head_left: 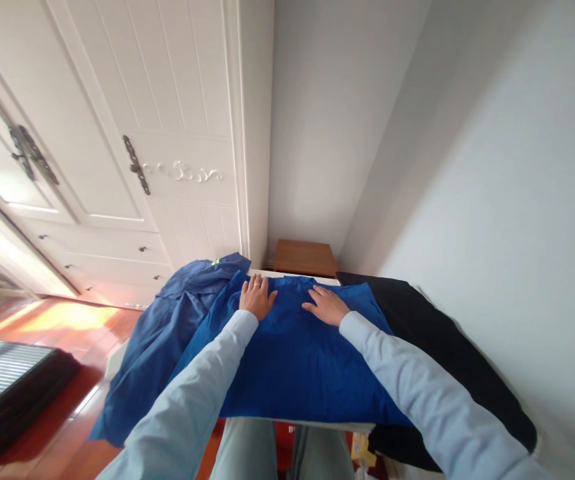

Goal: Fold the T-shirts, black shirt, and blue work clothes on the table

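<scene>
A bright blue garment (297,360) lies spread over a small table in front of me, its sides draping past the edges. My left hand (258,297) rests flat near its far edge, fingers apart, a ring on one finger. On the right part of the same cloth lies my right hand (326,305), palm down with the fingers stretched out. Neither hand grips the fabric. Left of it hangs a duller blue garment (182,327) with a small yellow-green mark. A black garment (432,347) lies on the right, partly under the bright blue one.
A white wardrobe (192,87) stands at the far left, with a brown wooden box-like piece (305,257) beside it. The grey wall (507,173) runs close along the right. A dark ribbed suitcase (7,373) lies on the wooden floor (102,337) at left.
</scene>
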Action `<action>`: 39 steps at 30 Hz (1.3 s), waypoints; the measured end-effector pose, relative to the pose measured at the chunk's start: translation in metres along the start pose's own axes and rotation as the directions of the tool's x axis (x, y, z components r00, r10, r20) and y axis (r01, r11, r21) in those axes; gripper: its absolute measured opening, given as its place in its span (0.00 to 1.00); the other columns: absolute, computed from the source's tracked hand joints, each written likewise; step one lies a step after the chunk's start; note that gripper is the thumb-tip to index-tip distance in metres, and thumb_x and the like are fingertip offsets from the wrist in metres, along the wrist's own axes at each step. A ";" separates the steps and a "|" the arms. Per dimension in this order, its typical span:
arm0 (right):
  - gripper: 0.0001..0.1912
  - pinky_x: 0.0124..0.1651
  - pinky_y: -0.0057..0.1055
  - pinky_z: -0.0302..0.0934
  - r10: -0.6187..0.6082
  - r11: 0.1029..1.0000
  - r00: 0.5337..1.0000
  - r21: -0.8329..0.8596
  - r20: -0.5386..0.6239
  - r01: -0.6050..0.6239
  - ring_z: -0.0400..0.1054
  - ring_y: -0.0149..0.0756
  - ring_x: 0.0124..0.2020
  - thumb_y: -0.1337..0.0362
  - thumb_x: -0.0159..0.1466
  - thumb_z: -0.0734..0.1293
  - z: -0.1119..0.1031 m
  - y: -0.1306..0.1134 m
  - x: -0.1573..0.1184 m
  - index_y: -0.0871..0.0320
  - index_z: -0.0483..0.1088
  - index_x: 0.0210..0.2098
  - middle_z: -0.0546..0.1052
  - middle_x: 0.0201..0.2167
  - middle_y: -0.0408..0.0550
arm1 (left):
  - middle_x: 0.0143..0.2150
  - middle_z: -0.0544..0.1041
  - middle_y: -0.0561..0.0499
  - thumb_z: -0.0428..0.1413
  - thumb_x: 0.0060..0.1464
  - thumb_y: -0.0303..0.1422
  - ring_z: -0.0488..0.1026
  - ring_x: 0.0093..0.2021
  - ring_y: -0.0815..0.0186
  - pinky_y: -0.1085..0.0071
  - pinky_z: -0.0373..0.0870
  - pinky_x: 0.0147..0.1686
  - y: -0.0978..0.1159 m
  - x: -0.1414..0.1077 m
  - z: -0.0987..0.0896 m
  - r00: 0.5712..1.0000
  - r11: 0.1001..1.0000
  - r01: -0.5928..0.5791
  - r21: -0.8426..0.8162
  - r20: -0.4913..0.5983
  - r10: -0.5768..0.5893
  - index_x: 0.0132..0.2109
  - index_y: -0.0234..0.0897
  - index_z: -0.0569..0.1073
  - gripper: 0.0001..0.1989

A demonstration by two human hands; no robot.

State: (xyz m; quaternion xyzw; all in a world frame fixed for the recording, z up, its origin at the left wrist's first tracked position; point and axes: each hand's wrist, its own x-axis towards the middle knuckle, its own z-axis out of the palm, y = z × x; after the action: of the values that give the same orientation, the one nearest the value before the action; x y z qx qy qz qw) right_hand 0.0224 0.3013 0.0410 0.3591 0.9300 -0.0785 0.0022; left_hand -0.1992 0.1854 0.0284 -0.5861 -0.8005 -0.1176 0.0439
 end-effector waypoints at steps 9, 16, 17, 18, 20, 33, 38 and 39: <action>0.36 0.74 0.51 0.40 0.058 0.998 0.998 0.014 0.002 -0.058 0.41 0.47 0.76 0.46 0.74 0.49 0.043 0.030 0.019 0.59 0.52 0.73 0.50 0.75 0.55 | 0.67 0.70 0.37 0.38 0.69 0.43 0.62 0.69 0.52 0.52 0.59 0.64 -0.027 0.008 0.022 0.996 0.998 0.024 -0.051 0.088 -0.020 0.67 0.35 0.66 0.29; 0.36 0.74 0.50 0.40 0.022 1.000 0.998 0.003 -0.058 -0.022 0.42 0.46 0.76 0.45 0.74 0.47 0.056 0.047 0.011 0.60 0.53 0.73 0.51 0.75 0.56 | 0.44 0.82 0.46 0.51 0.54 0.26 0.71 0.55 0.56 0.60 0.59 0.58 -0.072 0.043 -0.014 0.973 0.983 -0.170 -0.063 0.145 0.178 0.45 0.45 0.81 0.17; 0.36 0.74 0.50 0.40 0.022 1.000 0.998 0.003 -0.065 -0.021 0.42 0.46 0.76 0.45 0.74 0.47 0.056 0.046 0.012 0.59 0.53 0.73 0.51 0.75 0.56 | 0.43 0.82 0.48 0.53 0.53 0.27 0.71 0.54 0.57 0.61 0.59 0.57 -0.077 0.048 -0.018 0.969 0.980 -0.189 -0.067 0.150 0.197 0.41 0.46 0.82 0.15; 0.36 0.74 0.50 0.41 0.021 1.000 0.997 0.004 -0.073 -0.021 0.43 0.47 0.75 0.44 0.74 0.47 0.057 0.045 0.012 0.59 0.53 0.73 0.51 0.75 0.56 | 0.42 0.82 0.49 0.54 0.52 0.27 0.72 0.53 0.57 0.62 0.60 0.57 -0.081 0.052 -0.022 0.968 0.979 -0.194 -0.067 0.148 0.202 0.38 0.46 0.82 0.13; 0.37 0.74 0.51 0.41 0.018 1.000 0.996 0.009 -0.085 -0.017 0.43 0.47 0.75 0.44 0.74 0.47 0.058 0.045 0.013 0.59 0.54 0.73 0.52 0.75 0.56 | 0.41 0.82 0.48 0.54 0.53 0.29 0.72 0.52 0.56 0.62 0.61 0.55 -0.086 0.061 -0.030 0.980 0.986 -0.160 -0.051 0.113 0.165 0.37 0.45 0.82 0.12; 0.36 0.73 0.50 0.40 0.023 1.000 0.997 0.013 -0.071 -0.022 0.43 0.47 0.75 0.44 0.74 0.47 0.057 0.040 0.015 0.59 0.55 0.72 0.52 0.75 0.56 | 0.71 0.64 0.41 0.45 0.68 0.43 0.57 0.71 0.54 0.57 0.55 0.67 0.012 0.024 -0.019 0.948 0.948 -0.318 -0.024 0.017 0.319 0.66 0.39 0.67 0.25; 0.39 0.73 0.51 0.39 0.111 0.991 0.991 -0.068 -0.071 -0.116 0.43 0.50 0.75 0.41 0.72 0.48 0.044 0.074 0.004 0.58 0.53 0.73 0.52 0.74 0.59 | 0.76 0.50 0.42 0.43 0.67 0.53 0.44 0.76 0.54 0.52 0.42 0.72 0.018 -0.001 0.027 0.905 0.937 -0.331 -0.114 0.241 0.349 0.73 0.40 0.56 0.35; 0.40 0.73 0.52 0.38 0.177 0.979 0.982 -0.089 -0.069 -0.182 0.43 0.50 0.75 0.40 0.72 0.48 0.039 0.090 -0.003 0.58 0.53 0.73 0.53 0.74 0.59 | 0.77 0.49 0.43 0.42 0.67 0.53 0.43 0.76 0.54 0.51 0.41 0.72 0.014 -0.001 0.033 0.906 0.939 -0.319 -0.128 0.250 0.342 0.74 0.41 0.55 0.35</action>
State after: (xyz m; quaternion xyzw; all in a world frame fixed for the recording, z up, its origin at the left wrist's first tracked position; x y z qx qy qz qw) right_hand 0.0823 0.3591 -0.0108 0.4433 0.8961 -0.0227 -0.0018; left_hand -0.1832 0.1962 -0.0018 -0.7250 -0.6823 -0.0614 -0.0704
